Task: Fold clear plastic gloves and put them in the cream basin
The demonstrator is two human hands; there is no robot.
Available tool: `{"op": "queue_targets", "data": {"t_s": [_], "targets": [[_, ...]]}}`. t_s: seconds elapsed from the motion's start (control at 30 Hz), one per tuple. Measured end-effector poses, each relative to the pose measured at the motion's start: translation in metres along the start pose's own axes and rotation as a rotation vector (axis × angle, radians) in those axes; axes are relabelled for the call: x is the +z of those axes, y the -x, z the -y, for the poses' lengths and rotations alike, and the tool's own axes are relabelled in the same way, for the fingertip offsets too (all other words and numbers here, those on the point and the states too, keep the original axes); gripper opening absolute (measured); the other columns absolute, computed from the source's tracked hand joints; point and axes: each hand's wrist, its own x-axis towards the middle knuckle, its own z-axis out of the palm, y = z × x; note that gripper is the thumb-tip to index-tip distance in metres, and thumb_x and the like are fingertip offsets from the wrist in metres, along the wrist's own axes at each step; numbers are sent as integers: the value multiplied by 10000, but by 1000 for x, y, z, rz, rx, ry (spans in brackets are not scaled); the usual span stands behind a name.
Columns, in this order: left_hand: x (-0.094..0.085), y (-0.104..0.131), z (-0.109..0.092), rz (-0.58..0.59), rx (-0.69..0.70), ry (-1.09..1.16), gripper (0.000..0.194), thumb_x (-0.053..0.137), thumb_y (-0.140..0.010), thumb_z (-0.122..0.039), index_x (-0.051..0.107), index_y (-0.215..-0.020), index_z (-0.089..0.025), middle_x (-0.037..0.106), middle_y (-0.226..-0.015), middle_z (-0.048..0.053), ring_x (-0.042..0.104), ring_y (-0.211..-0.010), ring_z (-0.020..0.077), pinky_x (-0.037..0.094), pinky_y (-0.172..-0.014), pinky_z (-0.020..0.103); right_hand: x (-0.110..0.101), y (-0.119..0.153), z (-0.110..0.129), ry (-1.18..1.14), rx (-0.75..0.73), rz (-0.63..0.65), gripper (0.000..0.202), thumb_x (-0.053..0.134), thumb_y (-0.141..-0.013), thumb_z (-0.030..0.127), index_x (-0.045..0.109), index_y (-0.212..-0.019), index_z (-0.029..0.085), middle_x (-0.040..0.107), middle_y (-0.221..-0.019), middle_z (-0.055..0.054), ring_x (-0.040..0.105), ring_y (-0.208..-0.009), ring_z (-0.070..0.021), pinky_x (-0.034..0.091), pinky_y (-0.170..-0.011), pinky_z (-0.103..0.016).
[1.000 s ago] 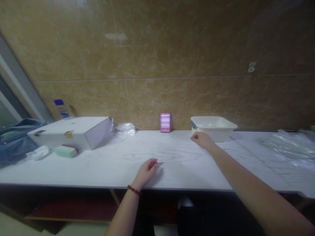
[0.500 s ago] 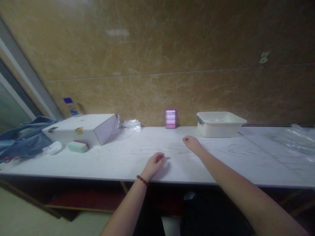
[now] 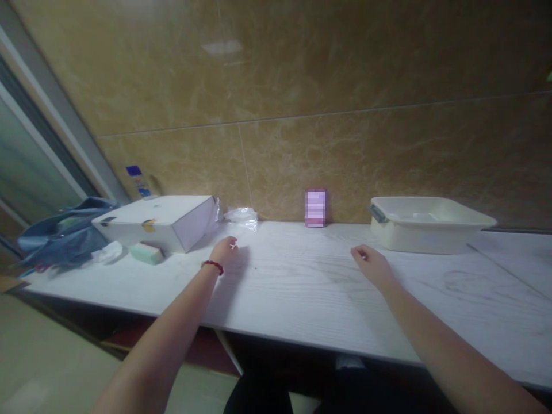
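My left hand (image 3: pixel 225 249), with a red bead bracelet (image 3: pixel 213 265) at its wrist, is raised over the table near the right end of a white box (image 3: pixel 155 215). Its fingers are loosely bent and a little apart, with nothing seen between them. Curled closed, my right hand (image 3: pixel 371 261) is just left of and in front of a cream plastic basin (image 3: pixel 425 238); what its fingers hold, if anything, is hidden. Between the hands, farther back, a phone (image 3: pixel 315 208) stands upright against the wall, its screen blurred.
Clear crumpled plastic (image 3: pixel 241 217) lies right of the box. A green sponge (image 3: pixel 146 253), a white crumpled piece (image 3: pixel 108 252) and blue denim cloth (image 3: pixel 64 238) are at the left. Behind the box stands a blue-capped container (image 3: pixel 138 181). The table's front edge (image 3: pixel 302 343) runs below the hands.
My left hand has moved left and forward, towards the box, and its fingers look looser. My right hand remains curled near the basin. The view has shifted, and the basin appears larger.
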Motion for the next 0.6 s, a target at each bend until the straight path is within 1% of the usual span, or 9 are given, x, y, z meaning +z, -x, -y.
{"op": "queue_targets", "data": {"t_s": [0.1, 0.17, 0.23, 0.33, 0.43, 0.53, 0.6], "targets": [[0, -15, 27, 22, -26, -74, 336, 422, -711, -209, 516, -1018, -110, 586, -985, 85, 536, -890, 184, 400, -761, 249, -1, 2, 2, -25, 25, 20, 266, 396, -711, 403, 553, -702, 188, 601, -686, -20, 521, -603, -137, 384, -581, -238], [-1, -21, 38, 37, -33, -117, 354, 439, -700, -217, 522, -1026, -105, 579, -1003, 95, 524, -919, 200, 387, -785, 259, -1, 3, 3, -34, 42, 37, 267, 398, -708, 406, 552, -696, 188, 596, -669, -16, 519, -599, -136, 380, -573, -235], [-1, -26, 44, 41, -36, -151, 373, 448, -699, -244, 519, -1042, -113, 564, -1033, 97, 505, -955, 208, 371, -811, 264, -2, 4, 3, -29, 62, 45, 268, 398, -705, 407, 552, -692, 188, 589, -653, -12, 516, -601, -136, 373, -562, -233], [4, -34, 47, 25, -44, -179, 408, 435, -716, -316, 496, -1079, -141, 526, -1091, 100, 475, -998, 226, 356, -831, 296, -2, 4, 2, -31, 79, 56, 281, 392, -706, 417, 554, -704, 187, 587, -659, -11, 515, -616, -140, 366, -552, -232], [10, -42, 43, 39, -42, -224, 448, 422, -713, -373, 469, -1112, -172, 489, -1140, 99, 454, -1018, 255, 361, -820, 352, -1, 4, -2, -53, 83, 71, 294, 383, -710, 426, 549, -709, 184, 586, -672, -12, 515, -635, -144, 366, -561, -235], [16, -50, 39, 77, -46, -252, 453, 412, -712, -379, 458, -1119, -187, 481, -1149, 108, 452, -1016, 277, 369, -795, 395, 1, 3, -5, -64, 85, 72, 303, 377, -708, 434, 542, -688, 180, 579, -648, -12, 513, -630, -148, 366, -563, -241], [19, -55, 37, 98, -54, -240, 428, 398, -720, -370, 482, -1091, -173, 510, -1107, 128, 479, -980, 282, 385, -765, 398, 2, 3, -7, -67, 89, 64, 306, 374, -707, 435, 540, -678, 179, 575, -635, -11, 510, -625, -150, 364, -556, -243]]}}
